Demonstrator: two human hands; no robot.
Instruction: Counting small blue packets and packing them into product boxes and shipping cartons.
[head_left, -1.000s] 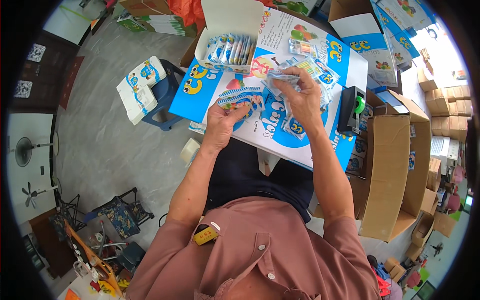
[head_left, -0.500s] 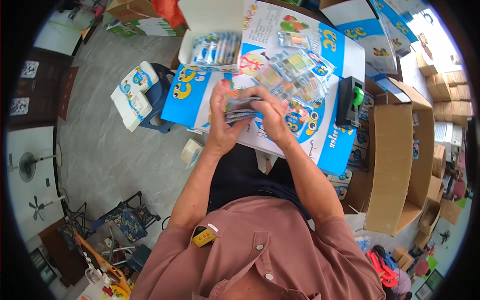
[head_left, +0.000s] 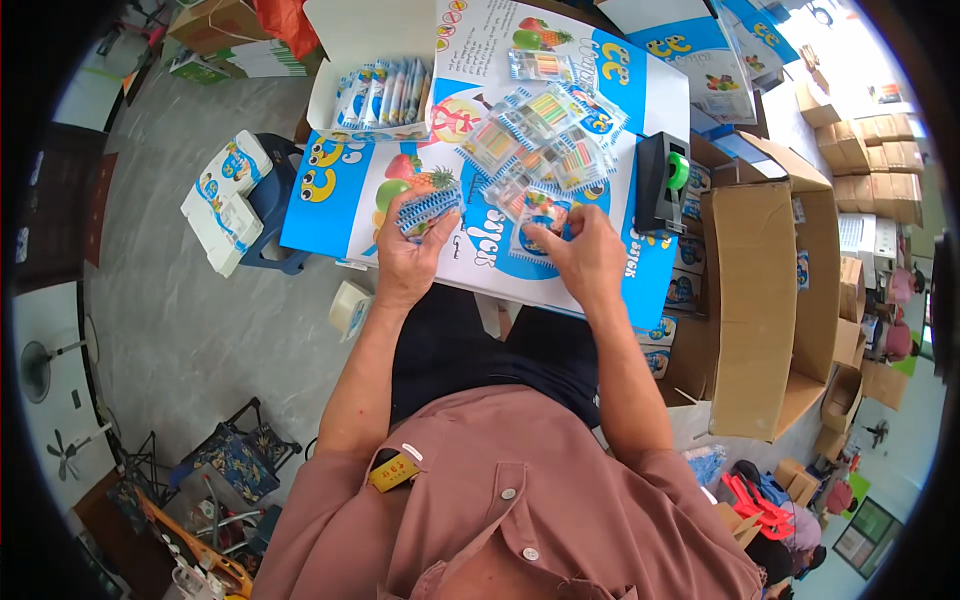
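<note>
Our left hand [head_left: 405, 255] is closed around a small stack of clear sachets [head_left: 430, 210] with blue serrated edges, thumb across the front, fingers curled behind. The stack stands a little fanned, so a loose squeeze could let the outer sachets slide out onto the board.

Our right hand [head_left: 585, 255] is pinched on a single sachet [head_left: 540, 215] at the near edge of the loose pile [head_left: 545, 150], which lies at about twelve o'clock from that hand. The sachets there overlap one another, so pulling one may drag a neighbour along, and we could end up with two where we meant one.

Both hands work over a printed blue and white cardboard sheet [head_left: 480, 255] resting on our lap. It looks to have no firm support at its near edge, so a shift of the knees could tip it and spill the pile.

At eleven o'clock from the left hand sits an open white box [head_left: 345, 45] with sachets standing in a row. At two o'clock from the right hand stands a black tape dispenser [head_left: 662, 180], close to the pile; a wide sweep of the wrist might knock it. Brown cartons [head_left: 755, 290] stand at three o'clock.
</note>
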